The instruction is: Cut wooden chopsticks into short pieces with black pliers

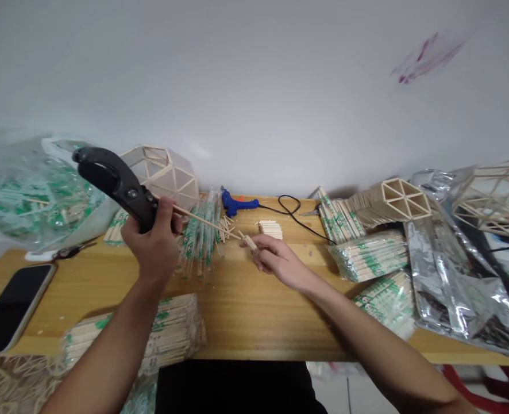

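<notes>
- Nearest the cam: L forearm (108, 345) and R forearm (366, 339), reaching in over the wooden table (246, 328) from either side of the lap.
- Thin stick (207, 223): up btwn the hands, mid-table, sloping down L to R; prob. held clear of the clutter so both ends can be handled.
- L hand (157, 241): fingers wrapped, thumb up by the stick's upper end; grasping a black hand tool (120, 184), cutter-like, w/ curved handles pointing up and away, likely to keep them off the stick. Can't tell if fingers or tool grip the stick.
- R hand (278, 261): mostly closed, thumb and fingers pinching a few short pieces (250, 243) at the stick's lower end. Contact btwn stick and pieces: can't tell.
- Just behind R hand: stacked short lengths (270, 229), lined up, prob. for easy counting or pickup; loose bits (226, 227) scattered to their L.
- Beyond: blue glue gun (239, 203) on its side, cord trailing R, parked near the wall, maybe to free the work spot.
- L side: wrapped chopsticks (203, 230) beside the bits; phone (15, 307) at table's edge.
- R side: packed chopsticks (370, 256), hex frame stack (405, 198) behind.
</notes>
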Tool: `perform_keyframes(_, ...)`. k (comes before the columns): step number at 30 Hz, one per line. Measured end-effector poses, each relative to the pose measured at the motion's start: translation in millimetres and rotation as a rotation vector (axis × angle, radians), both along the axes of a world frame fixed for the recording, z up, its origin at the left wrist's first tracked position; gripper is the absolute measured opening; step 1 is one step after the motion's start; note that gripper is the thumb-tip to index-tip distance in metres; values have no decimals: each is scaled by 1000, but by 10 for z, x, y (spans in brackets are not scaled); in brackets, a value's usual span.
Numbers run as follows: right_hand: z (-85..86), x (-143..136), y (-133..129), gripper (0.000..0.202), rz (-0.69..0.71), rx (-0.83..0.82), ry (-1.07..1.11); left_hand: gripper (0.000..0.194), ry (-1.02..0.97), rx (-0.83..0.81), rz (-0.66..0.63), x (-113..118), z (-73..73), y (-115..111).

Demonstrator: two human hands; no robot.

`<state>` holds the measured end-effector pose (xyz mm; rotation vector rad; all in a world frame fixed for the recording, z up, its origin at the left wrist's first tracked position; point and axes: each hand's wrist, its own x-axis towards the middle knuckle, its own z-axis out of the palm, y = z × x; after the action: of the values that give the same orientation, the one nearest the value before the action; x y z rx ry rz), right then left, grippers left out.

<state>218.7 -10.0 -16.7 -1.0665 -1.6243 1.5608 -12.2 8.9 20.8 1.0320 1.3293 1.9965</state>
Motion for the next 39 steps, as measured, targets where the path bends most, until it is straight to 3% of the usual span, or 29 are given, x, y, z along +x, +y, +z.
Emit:
perform_keyframes(7,3,-21,-13,27,-24,50,27,33,-23,-20,-7,5,-6,38)
perform_keyframes(15,-1,17,3,36,-25,1,56,39,20,-37,-7,-7,-3,38)
perform_keyframes(22,-24,-5,-22,39,-20,275,-158,33,92,-120,-54,21,-105,23)
perform_keyframes(30,-76,-36,-39,39,-56,297,-144,32,135,-201,-123,148,-141,-32)
perform_keyframes(39,-69,-48,-79,38,-105,512,-244,31,68,-196,-96,171,-146,-24)
